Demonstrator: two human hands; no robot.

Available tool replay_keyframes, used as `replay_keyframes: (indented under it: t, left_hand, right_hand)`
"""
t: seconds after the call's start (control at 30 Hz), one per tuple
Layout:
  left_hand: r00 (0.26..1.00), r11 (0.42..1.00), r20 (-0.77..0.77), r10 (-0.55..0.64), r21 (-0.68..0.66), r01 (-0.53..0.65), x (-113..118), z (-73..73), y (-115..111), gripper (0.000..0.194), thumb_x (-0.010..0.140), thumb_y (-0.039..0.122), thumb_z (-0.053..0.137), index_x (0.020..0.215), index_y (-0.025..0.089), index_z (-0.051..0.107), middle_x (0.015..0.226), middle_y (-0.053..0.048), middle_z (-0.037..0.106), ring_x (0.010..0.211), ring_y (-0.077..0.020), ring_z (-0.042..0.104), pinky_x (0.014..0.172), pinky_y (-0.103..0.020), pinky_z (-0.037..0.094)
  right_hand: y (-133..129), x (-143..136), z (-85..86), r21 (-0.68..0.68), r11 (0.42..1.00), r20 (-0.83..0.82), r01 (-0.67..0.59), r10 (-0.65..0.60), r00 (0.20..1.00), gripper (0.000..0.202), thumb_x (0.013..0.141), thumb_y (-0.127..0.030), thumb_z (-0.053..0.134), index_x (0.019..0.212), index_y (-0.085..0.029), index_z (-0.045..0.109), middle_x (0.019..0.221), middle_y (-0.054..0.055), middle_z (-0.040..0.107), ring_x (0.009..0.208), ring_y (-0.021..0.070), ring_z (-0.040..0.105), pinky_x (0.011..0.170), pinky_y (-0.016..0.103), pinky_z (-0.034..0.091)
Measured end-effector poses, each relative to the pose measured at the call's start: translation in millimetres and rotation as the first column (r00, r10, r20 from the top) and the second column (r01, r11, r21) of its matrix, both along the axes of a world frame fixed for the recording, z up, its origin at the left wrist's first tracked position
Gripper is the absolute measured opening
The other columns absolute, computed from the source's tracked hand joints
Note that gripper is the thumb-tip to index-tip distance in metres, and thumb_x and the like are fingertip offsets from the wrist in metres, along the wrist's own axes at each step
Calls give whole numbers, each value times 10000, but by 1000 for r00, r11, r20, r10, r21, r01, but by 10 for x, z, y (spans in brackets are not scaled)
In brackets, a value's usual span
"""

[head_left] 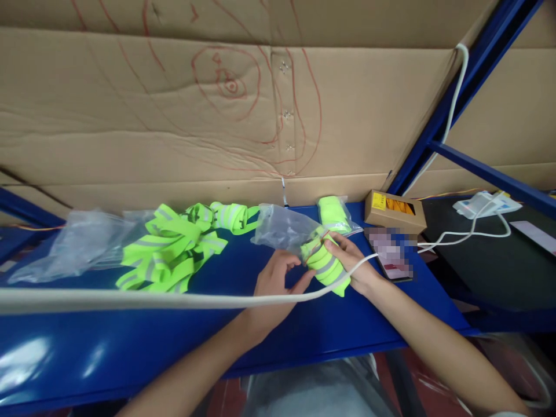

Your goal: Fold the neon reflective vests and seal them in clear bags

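In the head view my right hand [347,260] grips a rolled neon-yellow reflective strap [328,267] with grey stripes, fingers closed round its right side. My left hand [278,281] is at the strap's left side, fingers curled and the thumb apart from them, its tip by the roll's edge. A clear plastic bag [284,227] lies just beyond my left hand, against the upper left end of the roll. Whether the roll's end is inside the bag cannot be made out.
Loose neon straps [167,249] lie heaped left on the blue table [260,359], beside clear plastic bags [87,240]. A bagged neon roll [333,214], a cardboard box [414,217] and a blurred flat item [391,255] lie right. A white cable [174,299] crosses in front.
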State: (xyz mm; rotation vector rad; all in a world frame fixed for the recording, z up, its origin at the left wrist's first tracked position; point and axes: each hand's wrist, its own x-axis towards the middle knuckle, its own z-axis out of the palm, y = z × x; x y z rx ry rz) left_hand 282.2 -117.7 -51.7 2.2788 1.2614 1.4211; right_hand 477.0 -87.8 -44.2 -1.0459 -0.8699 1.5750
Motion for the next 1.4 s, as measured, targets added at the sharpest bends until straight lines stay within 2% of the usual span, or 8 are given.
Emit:
replay_keyframes:
  t: [0.17, 0.37, 0.57, 0.73, 0.8, 0.93, 1.13, 1.4]
  left_hand:
    - [995, 985, 6, -96, -147, 96, -85, 25, 103, 102, 993, 298, 597, 944, 209, 610, 909, -22, 681, 818, -150, 658, 772, -271, 529]
    - [909, 991, -401, -112, 18, 130, -11, -128, 34, 176, 1011, 220, 510, 1027, 205, 685, 1000, -95, 743, 934, -246, 708, 857, -375, 536]
    - [985, 967, -67, -158, -212, 141, 51, -110, -18, 198, 1009, 319, 527, 901, 190, 631, 890, -66, 693, 819, -192, 663, 770, -324, 540]
    - [857, 640, 516, -9, -655, 402, 89, -90, 42, 399, 853, 552, 721, 933, 177, 615, 938, -59, 694, 823, -190, 673, 666, -286, 561]
    - [669, 517, 741, 59, -596, 614, 165, -93, 48, 536, 811, 561, 769, 1182, 208, 610, 1256, -104, 675, 1108, -259, 674, 857, -355, 594]
    - [415, 470, 897, 152, -435, 768, 357, -120, 1, 623, 844, 540, 759, 1361, 250, 567, 1459, -105, 591, 1339, -301, 570, 1116, -444, 480]
    - [407, 455, 896, 180, -442, 773, 446, -147, -57, 613, 860, 463, 769, 1393, 248, 553, 1449, -105, 605, 1320, -308, 590, 1121, -471, 477]
    - [474, 292, 849, 235, -527, 799, 371, -128, -24, 604, 759, 402, 869, 1287, 222, 637, 1401, -129, 634, 1261, -315, 631, 1075, -486, 509]
  right_hand:
    - [5, 11, -25, 24, 999, 51, -32, 31, 998, 534, 647, -589, 892, 971, -206, 710, 930, 46, 767, 804, 221, 717, 781, 351, 542]
    - [22, -24, -93, 138, 980, 187, 142, -167, 968, 477, 626, -565, 902, 883, -211, 712, 962, 20, 725, 960, 221, 654, 870, 322, 485]
    - [-24, -84, -120, 70, 986, 120, 154, -162, 980, 545, 661, -669, 836, 902, -220, 644, 861, 15, 703, 772, 208, 661, 736, 340, 514]
    - [-59, -74, -52, 113, 983, 59, 145, -152, 987, 516, 741, -679, 783, 921, -229, 606, 932, 19, 702, 832, 195, 654, 755, 308, 517]
    - [-83, -91, -40, 168, 979, 126, 113, -135, 983, 499, 740, -653, 798, 939, -235, 610, 964, 19, 695, 876, 204, 645, 772, 306, 509]
    - [-121, -182, -53, 221, 970, 220, 101, -150, 964, 494, 684, -604, 862, 898, -240, 606, 873, -6, 659, 870, 206, 617, 787, 303, 490]
    - [-36, -210, -100, 33, 969, 52, 246, -248, 967, 537, 790, -750, 685, 929, -233, 654, 881, 28, 692, 881, 243, 656, 777, 338, 527]
    - [212, -128, -82, -76, 957, 131, 280, -269, 954, 478, 715, -676, 761, 801, -211, 693, 805, 46, 701, 800, 241, 660, 731, 350, 523]
